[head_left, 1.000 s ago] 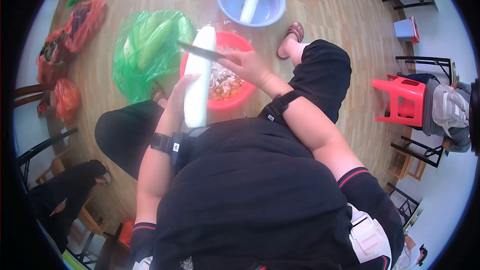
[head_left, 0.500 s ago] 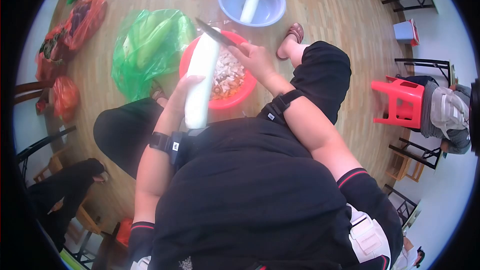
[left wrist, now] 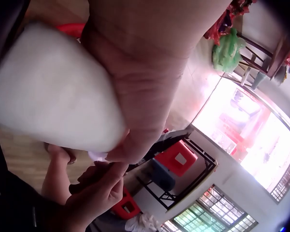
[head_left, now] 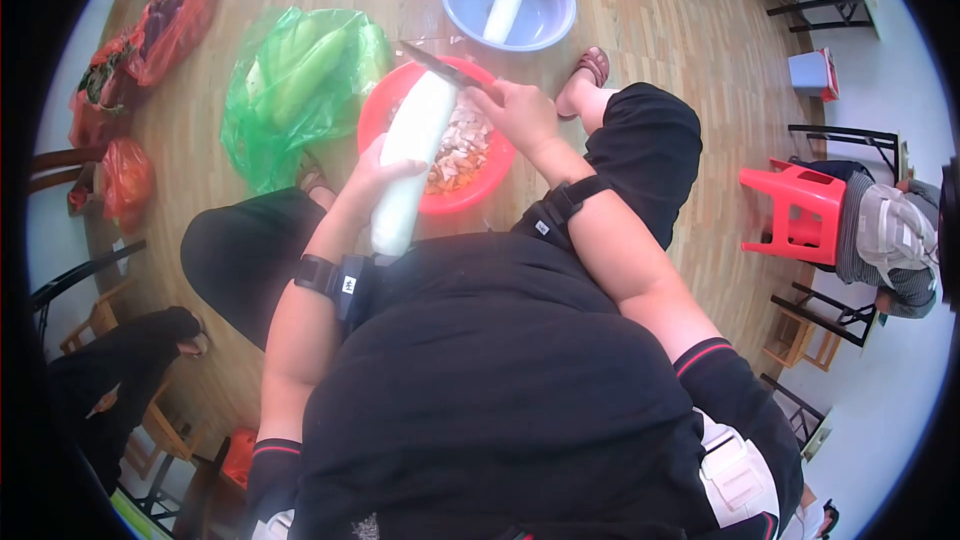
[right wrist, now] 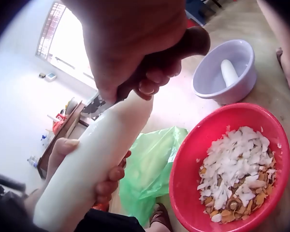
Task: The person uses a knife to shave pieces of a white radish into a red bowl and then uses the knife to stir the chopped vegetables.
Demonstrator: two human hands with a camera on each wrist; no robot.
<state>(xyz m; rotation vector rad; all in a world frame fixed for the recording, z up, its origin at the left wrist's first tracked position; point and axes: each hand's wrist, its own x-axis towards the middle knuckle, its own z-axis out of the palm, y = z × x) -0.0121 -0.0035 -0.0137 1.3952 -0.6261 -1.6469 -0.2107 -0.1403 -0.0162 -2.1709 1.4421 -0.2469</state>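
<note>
Paring the radish (head_left: pixel 420 130) appears to be the step in hand. The radish is tilted, near end close to the shirt (head_left: pixel 480 340), far end above the red basin (right wrist: pixel 191 169).

1. Support: the left hand (head_left: pixel 372 178) grips the radish, thumb on one side, fingers on the other. Hold this grip firm behind the cut, all fingertips clear of the blade's path; the wet-looking surface may slip.
2. Blade: the right hand (head_left: pixel 527 118) is closed round the handle of the knife (right wrist: pixel 94 107); the blade lies at the far end. Set it at a shallow angle for thin slices. Which way the edge faces cannot be told.
3. Stroke: use short, light strokes, directed away from the left hand.
4. Discharge: hold the far end over the basin, so that slices fall onto the scraps (right wrist: pixel 237 164).
5. Rotation: lift the blade before turning the radish.
</note>
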